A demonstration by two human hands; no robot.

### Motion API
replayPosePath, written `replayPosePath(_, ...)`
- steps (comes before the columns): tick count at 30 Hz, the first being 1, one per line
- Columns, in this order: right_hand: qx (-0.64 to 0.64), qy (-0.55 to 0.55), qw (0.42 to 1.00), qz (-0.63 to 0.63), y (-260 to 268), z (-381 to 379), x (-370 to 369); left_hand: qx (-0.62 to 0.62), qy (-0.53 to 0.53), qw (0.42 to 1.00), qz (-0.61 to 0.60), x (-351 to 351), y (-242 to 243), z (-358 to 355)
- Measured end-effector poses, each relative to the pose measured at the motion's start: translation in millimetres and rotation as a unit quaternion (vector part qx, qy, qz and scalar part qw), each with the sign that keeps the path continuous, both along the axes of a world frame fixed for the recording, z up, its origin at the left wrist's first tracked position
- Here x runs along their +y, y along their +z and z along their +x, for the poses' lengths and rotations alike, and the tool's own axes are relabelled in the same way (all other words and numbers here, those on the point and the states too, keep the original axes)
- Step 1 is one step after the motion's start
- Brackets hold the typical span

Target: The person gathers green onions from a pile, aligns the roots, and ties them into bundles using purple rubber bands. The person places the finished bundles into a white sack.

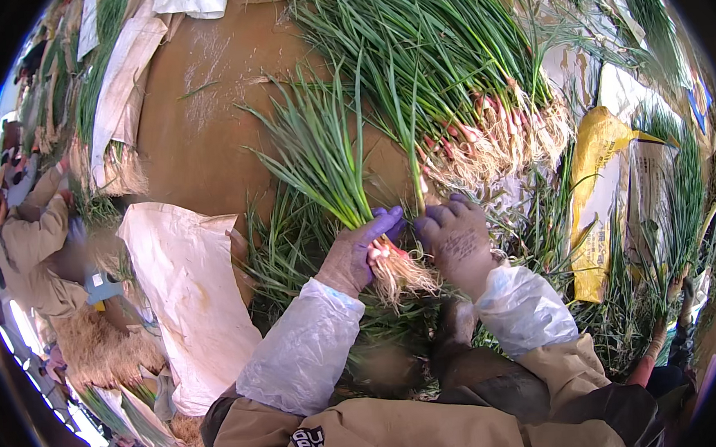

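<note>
My left hand point(359, 245), in a glove with purple fingers, is closed round a bunch of green onions point(330, 170). The leaves fan up and to the left, while the pale bulbs and stringy roots hang below the fist. Close on its right, my right hand point(457, 236), gloved alike, grips the lower end of a single green onion stalk point(415, 158), whose leaves point upward; its root end is hidden by the fingers. Beyond both hands lies a large pile of green onions point(446, 64), with reddish bulbs and tangled roots towards me.
Loose leaves point(279, 247) litter the space below and around my hands. A white woven sack point(190, 295) lies at left, a yellow and white sack point(597, 209) at right. A person in a tan jacket point(37, 249) is at far left; another person's arm point(651, 347) shows at lower right.
</note>
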State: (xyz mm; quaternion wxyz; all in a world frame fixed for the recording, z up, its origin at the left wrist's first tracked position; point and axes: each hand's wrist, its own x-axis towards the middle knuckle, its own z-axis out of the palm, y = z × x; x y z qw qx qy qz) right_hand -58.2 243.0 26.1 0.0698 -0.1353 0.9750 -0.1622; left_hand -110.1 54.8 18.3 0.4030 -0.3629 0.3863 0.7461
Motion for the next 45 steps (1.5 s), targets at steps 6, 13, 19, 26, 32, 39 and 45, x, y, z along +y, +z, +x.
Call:
replayPosePath(6, -0.116, 0.063, 0.986, -0.103, 23.1, -1.5, -16.5, 0.124, -0.129, 0.982, -0.058, -12.5, -29.8, 11.7)
replayPosePath(13, -0.23, -0.177, 0.806, -0.516, -35.6, -42.2, -4.1, 0.061, -0.199, 0.977, 0.032, -3.4, -7.4, 1.1)
replayPosePath(19, -0.141, -0.088, 0.965, -0.204, -12.2, -28.2, 1.8, -0.004, -0.069, 0.998, 0.01, -17.6, -33.6, 10.5)
replayPosePath(26, -0.26, -0.174, 0.937, -0.157, -54.4, -6.2, 26.1, 0.005, -0.039, 0.999, 0.029, -17.8, -13.4, 8.7)
replayPosePath(32, -0.352, -0.23, 0.683, -0.598, -53.9, -11.2, -27.3, -0.026, -0.027, 0.998, 0.048, -18.8, -2.9, 7.9)
replayPosePath(39, -0.433, -0.328, 0.651, -0.53, -26.4, 6.6, -8.1, 0.045, -0.008, 0.998, 0.032, -26.6, -11.1, -0.3)
replayPosePath(45, -0.452, -0.253, 0.564, -0.643, -36.9, 22.7, -35.0, 0.05, -0.133, 0.985, 0.097, -13.5, -10.2, 4.0)
